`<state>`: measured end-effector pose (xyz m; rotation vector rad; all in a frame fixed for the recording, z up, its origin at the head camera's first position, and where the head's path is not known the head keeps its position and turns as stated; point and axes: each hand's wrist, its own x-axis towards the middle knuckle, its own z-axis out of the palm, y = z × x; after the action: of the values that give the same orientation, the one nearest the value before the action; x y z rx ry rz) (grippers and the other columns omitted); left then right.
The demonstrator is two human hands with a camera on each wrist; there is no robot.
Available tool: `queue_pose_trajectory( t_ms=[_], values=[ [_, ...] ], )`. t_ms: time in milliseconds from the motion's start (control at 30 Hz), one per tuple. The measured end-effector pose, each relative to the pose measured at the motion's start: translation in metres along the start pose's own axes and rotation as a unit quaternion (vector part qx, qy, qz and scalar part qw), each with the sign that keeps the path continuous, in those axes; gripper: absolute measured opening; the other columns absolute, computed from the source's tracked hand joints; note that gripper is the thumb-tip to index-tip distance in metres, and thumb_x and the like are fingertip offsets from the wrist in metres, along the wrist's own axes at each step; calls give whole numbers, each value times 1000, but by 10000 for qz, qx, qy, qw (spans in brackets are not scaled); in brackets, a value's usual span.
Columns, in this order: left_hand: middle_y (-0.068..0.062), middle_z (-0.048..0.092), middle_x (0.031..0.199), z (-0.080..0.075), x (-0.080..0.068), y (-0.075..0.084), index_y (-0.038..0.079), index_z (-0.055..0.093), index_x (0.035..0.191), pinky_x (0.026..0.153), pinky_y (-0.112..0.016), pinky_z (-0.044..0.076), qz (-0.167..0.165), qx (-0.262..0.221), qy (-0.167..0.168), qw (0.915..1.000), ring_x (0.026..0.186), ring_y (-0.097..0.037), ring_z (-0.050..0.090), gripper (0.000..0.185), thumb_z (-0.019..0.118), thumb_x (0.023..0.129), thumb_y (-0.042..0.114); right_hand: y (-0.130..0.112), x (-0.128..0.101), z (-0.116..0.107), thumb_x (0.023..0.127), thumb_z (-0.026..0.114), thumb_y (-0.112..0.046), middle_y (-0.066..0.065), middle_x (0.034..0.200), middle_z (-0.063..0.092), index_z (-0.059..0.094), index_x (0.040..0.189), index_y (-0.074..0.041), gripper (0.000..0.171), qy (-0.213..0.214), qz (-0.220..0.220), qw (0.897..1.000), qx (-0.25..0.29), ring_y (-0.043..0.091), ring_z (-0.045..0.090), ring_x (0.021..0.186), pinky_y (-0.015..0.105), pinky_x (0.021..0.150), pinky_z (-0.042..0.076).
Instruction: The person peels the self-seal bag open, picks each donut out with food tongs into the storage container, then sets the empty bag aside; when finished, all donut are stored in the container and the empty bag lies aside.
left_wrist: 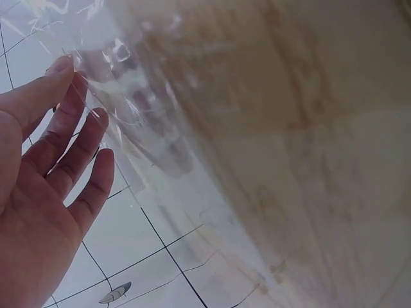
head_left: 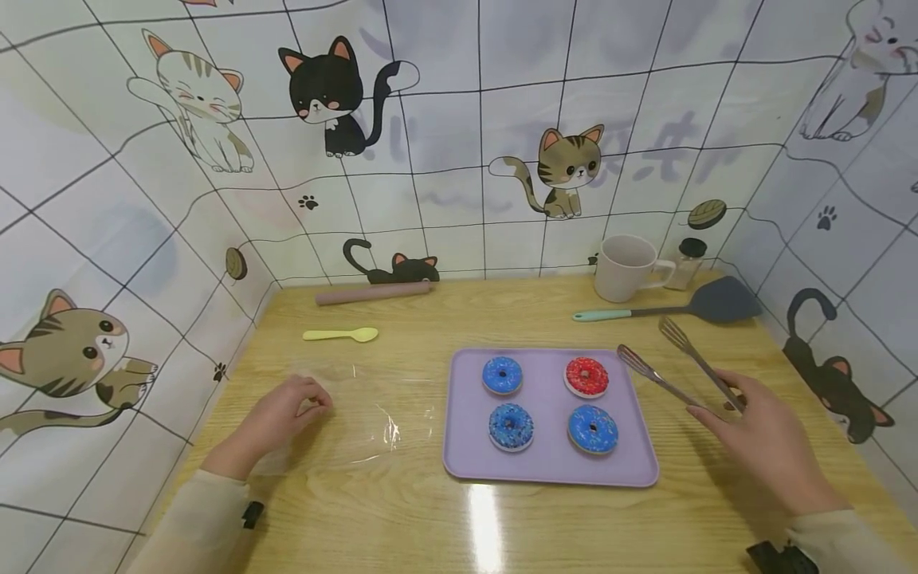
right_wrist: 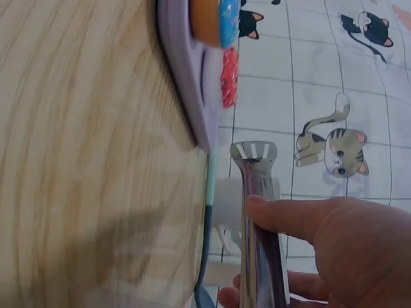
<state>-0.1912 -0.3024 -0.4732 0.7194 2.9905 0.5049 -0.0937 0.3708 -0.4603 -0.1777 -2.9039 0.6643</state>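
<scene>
My left hand (head_left: 285,414) pinches the edge of a clear plastic bag (head_left: 380,422) between thumb and index finger; the other fingers are loosely bent. In the left wrist view the crinkled bag (left_wrist: 144,102) spreads out from the fingertips. My right hand (head_left: 767,438) holds metal tongs (head_left: 706,367) by the sides, their two slotted tips apart with nothing between them. Those tips are by the right edge of a purple tray (head_left: 548,470). On it sit a red donut (head_left: 586,377) and three blue donuts (head_left: 593,430), all with sprinkles.
Along the back lie a rolling pin (head_left: 373,293) and a yellow spoon (head_left: 340,335). At the back right are a light mug (head_left: 622,269), a dark-lidded jar (head_left: 686,265) and a grey spatula (head_left: 724,300). Cat-patterned walls (head_left: 459,159) enclose the wooden table (head_left: 387,518).
</scene>
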Motion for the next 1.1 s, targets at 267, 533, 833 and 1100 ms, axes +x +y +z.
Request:
queue_pose_trajectory(
  t_ms=[267,533,833,1100],
  values=[
    [9,69,94,-2,0,1,18,75,90,83,-42,53,-88,-63,-97,9999,94,-16,61,5,75,96,18,32,5,-1,90,78,-50,33,105,65,49,139,12,83,-179,328,9990,-235,40,62,82,54,64,47],
    [11,70,93,-2,-2,-1,21,76,91,82,-41,52,-292,-232,-247,9990,94,-16,59,5,76,95,17,42,9,3,91,72,-60,35,109,61,43,142,16,97,-392,623,9971,-178,43,58,87,56,69,47],
    [11,70,94,5,-4,-3,20,76,93,80,-34,52,-380,-710,-101,9967,93,-12,62,5,76,95,25,43,8,6,90,66,-69,45,133,49,38,146,15,105,-697,863,9933,-313,61,53,110,63,74,47],
    [-4,69,111,4,0,3,15,75,108,85,-46,53,-382,-1010,217,9939,107,-28,63,14,77,94,17,38,17,14,82,79,-63,47,140,39,27,150,19,119,-219,391,9986,-273,65,38,122,76,96,34]
  ],
)
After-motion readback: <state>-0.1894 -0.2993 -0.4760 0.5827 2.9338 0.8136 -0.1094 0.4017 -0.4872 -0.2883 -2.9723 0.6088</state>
